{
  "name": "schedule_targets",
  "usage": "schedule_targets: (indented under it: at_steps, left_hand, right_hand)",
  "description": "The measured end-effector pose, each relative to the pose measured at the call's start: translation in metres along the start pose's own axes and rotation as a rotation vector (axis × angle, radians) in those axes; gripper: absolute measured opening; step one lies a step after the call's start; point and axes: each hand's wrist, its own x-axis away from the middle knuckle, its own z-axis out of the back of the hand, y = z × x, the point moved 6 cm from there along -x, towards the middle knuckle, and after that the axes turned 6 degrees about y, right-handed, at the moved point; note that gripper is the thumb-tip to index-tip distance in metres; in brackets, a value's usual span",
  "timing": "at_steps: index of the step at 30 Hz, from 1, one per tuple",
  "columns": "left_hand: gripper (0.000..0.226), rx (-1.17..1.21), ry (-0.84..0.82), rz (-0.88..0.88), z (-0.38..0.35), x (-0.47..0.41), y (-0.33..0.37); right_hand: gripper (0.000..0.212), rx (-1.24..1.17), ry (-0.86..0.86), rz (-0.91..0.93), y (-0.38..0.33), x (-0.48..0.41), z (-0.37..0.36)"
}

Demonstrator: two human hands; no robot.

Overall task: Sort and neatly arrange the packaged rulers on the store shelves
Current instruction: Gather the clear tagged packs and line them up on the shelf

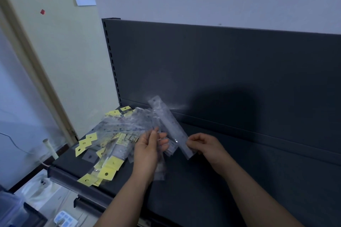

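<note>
Faced a dark back panel [221,64] filling the view from 12 to 3 o'clock, over a dark shelf [239,180] spreading from 6 round to 4 o'clock. Found a loose heap of packaged rulers [110,145] lying on the shelf at 9 o'clock of the hands, transparent packs with yellow header cards [108,172] fanned every way, unsorted. Held one clear packaged ruler [168,125] above the shelf between both hands, long axis running from 11 o'clock down to 5 o'clock, far end aimed at the back panel. Pinched its near end in the right hand [204,145], fingers curled round the edge. Gripped in the left hand [147,149], just at 9 o'clock of that ruler, a bunch of sleeves [160,169], too blurred to count. Judged the right hand nearer the bare shelf at 3 o'clock, so probably better placed to lay the ruler flat there, apart from the heap, squared to the shelf edge.
</note>
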Motion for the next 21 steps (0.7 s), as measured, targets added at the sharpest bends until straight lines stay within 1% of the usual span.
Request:
schedule_targets:
  at_steps: [2, 5, 8, 12, 15, 16, 17, 18, 20, 21]
  left_hand:
    - [0.017, -0.014, -0.021, -0.009, -0.005, -0.001, -0.002]
    - [0.015, -0.001, -0.020, 0.010, -0.003, 0.000, -0.006]
    - [0.005, 0.042, -0.005, 0.037, 0.008, 0.000, -0.004]
    - [0.017, 0.063, -0.016, 0.071, 0.020, -0.001, 0.005]
    - [0.014, 0.080, 0.006, 0.087, 0.033, -0.002, 0.016]
    - [0.015, 0.067, 0.043, 0.072, 0.042, -0.005, 0.018]
    - [0.017, 0.039, 0.086, 0.043, 0.050, -0.008, 0.023]
    - [0.017, 0.011, 0.134, 0.019, 0.059, -0.011, 0.027]
    - [0.014, -0.017, 0.193, -0.001, 0.074, -0.014, 0.032]
    - [0.013, 0.006, 0.190, 0.008, 0.078, -0.013, 0.034]
  right_hand:
    - [0.009, 0.013, -0.058, 0.000, -0.001, 0.005, -0.010]
    - [0.010, 0.105, -0.129, 0.026, -0.003, 0.006, -0.020]
    - [0.010, 0.138, -0.199, 0.029, -0.007, 0.006, -0.031]
    - [0.011, 0.185, -0.307, 0.042, -0.018, 0.005, -0.053]
    - [0.008, 0.283, -0.412, 0.076, -0.025, 0.003, -0.077]
    - [0.005, 0.303, -0.415, 0.091, -0.029, 0.002, -0.085]
    - [0.004, 0.315, -0.381, 0.121, -0.034, -0.003, -0.091]
    - [0.008, 0.334, -0.311, 0.172, -0.039, -0.010, -0.095]
    - [0.018, 0.499, -0.167, 0.338, -0.052, -0.028, -0.101]
    - [0.020, 0.632, -0.142, 0.422, -0.055, -0.036, -0.106]
